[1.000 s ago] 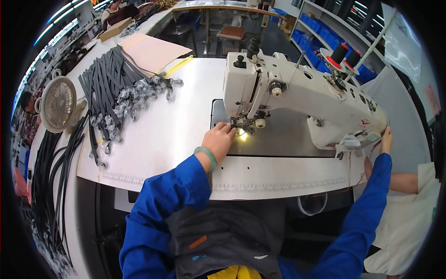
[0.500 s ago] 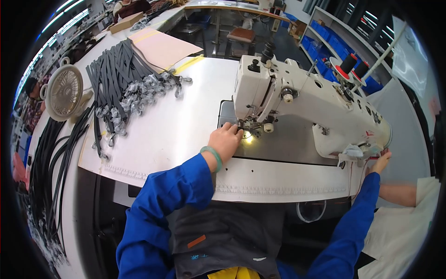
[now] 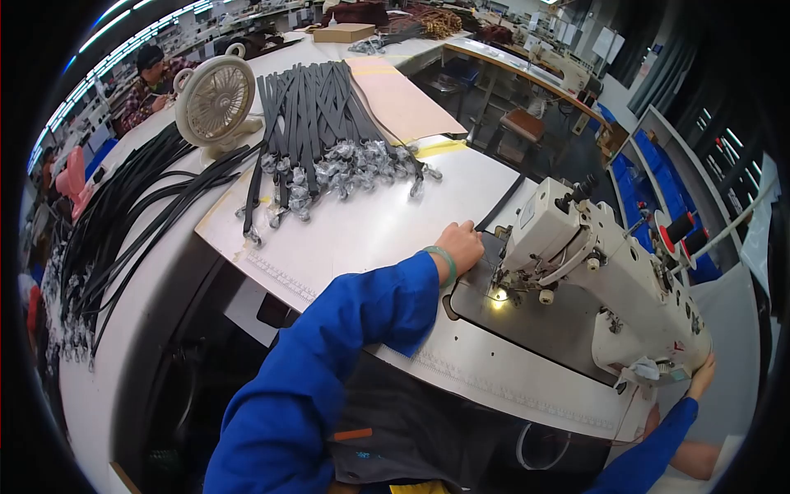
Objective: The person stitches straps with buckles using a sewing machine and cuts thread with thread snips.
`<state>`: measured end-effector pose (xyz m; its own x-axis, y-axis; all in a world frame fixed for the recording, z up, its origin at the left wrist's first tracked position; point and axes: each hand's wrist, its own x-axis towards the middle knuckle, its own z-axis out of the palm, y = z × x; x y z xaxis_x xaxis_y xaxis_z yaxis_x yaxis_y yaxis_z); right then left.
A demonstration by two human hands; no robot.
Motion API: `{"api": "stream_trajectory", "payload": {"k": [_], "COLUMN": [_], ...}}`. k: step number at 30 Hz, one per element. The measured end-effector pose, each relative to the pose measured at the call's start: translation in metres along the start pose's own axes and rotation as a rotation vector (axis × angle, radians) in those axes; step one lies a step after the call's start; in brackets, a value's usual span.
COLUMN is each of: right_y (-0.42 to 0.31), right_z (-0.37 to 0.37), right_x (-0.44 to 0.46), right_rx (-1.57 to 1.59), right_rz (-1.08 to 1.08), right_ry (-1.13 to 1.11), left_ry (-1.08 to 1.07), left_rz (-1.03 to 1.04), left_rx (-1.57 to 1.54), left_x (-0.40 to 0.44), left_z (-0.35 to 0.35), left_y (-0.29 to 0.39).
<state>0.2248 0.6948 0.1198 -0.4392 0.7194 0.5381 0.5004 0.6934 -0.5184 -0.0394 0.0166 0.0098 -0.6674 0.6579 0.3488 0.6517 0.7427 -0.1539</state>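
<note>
My left hand (image 3: 461, 248), in a blue sleeve with a green bangle at the wrist, is closed on the near end of a dark strap (image 3: 500, 203) just left of the sewing machine (image 3: 568, 239). The strap runs away from my fingers across the white tabletop. At the machine's right end, my right hand (image 3: 702, 378) has its fingers curled against the rim of the handwheel (image 3: 709, 346); part of the grip is hidden. The machine's lamp (image 3: 498, 295) shines by the needle.
Many dark straps (image 3: 317, 107) with plastic-wrapped ends lie on the table beside a pink sheet (image 3: 403, 95). A small fan (image 3: 216, 100) and longer black straps (image 3: 140, 214) are on the left. Thread spools (image 3: 679, 229) stand behind the machine. Another person (image 3: 151, 82) sits far left.
My left hand has moved from beside the needle to the machine's left side, where a strap shows at its fingers. My right hand stays by the handwheel. The view has turned left.
</note>
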Motion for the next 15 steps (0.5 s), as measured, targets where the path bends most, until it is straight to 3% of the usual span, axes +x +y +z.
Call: {"api": "stream_trajectory", "payload": {"k": [2, 5, 6, 8, 9, 11, 14, 15], "right_y": [0.006, 0.004, -0.005, -0.021, -0.018, -0.006, -0.081, -0.104], "right_z": [0.018, 0.049, 0.044, 0.032, 0.031, 0.033, 0.021, 0.025], "right_x": [-0.039, -0.078, -0.084, -0.088, -0.089, -0.086, -0.125, -0.14], "right_rx": [0.092, 0.629, 0.62, 0.613, 0.456, 0.143, 0.005, 0.092], "right_rz": [0.041, 0.135, 0.214, 0.375, 0.274, 0.071, -0.243, -0.312], "right_ry": [0.198, 0.257, 0.214, 0.134, 0.22, 0.389, 0.67, 0.632], "left_ry": [-0.071, -0.108, -0.108, -0.047, -0.013, 0.283, 0.235, 0.181], "left_rz": [-0.023, -0.026, -0.022, 0.04, 0.075, -0.071, 0.032, -0.029], "left_rx": [-0.02, -0.074, -0.09, -0.491, -0.691, -0.199, 0.2, 0.093], "left_x": [0.003, 0.005, 0.006, 0.01, 0.011, 0.01, -0.007, -0.008], "left_z": [-0.005, 0.0, 0.004, 0.009, 0.01, 0.017, 0.046, 0.035], "left_y": [0.002, -0.001, -0.008, -0.05, -0.075, -0.124, -0.167, -0.167]}}
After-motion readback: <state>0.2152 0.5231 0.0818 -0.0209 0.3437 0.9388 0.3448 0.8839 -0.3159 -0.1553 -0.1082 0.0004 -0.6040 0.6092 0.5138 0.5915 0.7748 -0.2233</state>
